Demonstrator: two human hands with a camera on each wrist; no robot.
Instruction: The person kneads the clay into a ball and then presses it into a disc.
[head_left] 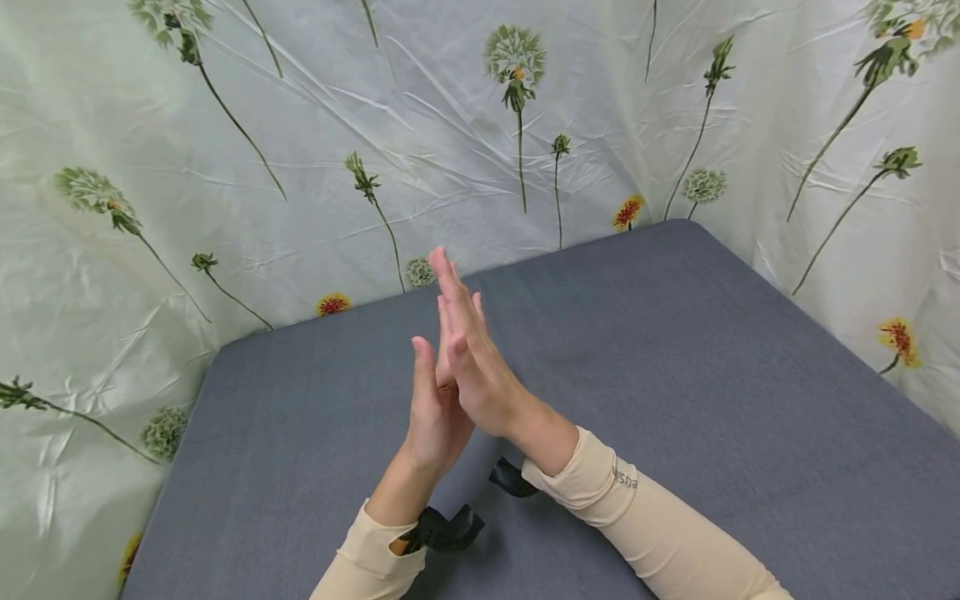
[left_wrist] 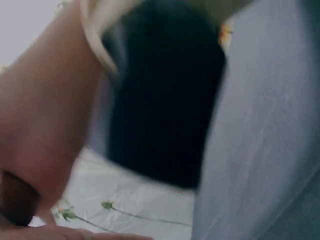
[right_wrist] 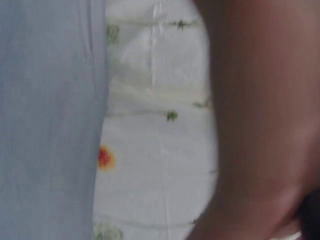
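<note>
Over the grey surface, my left hand [head_left: 435, 421] and right hand [head_left: 486, 379] meet at the palms. Fingers of both are straight and point up and away; the right hand's reach higher and partly cover the left's. The left thumb stands upright, a little apart from the right hand. No object shows in either hand. In the left wrist view, the blurred left hand [left_wrist: 37, 150] fills the left side. The right wrist view shows a blurred part of the right hand or wrist [right_wrist: 265, 125] at the right; its fingers cannot be made out there.
A grey cloth-covered table [head_left: 675, 375] with rounded corners lies below the hands. White curtains [head_left: 450, 108] printed with dandelions surround its far and side edges. Black curved pieces sit at the left wrist [head_left: 450, 530] and right wrist [head_left: 512, 477], beside beige sleeves [head_left: 660, 533].
</note>
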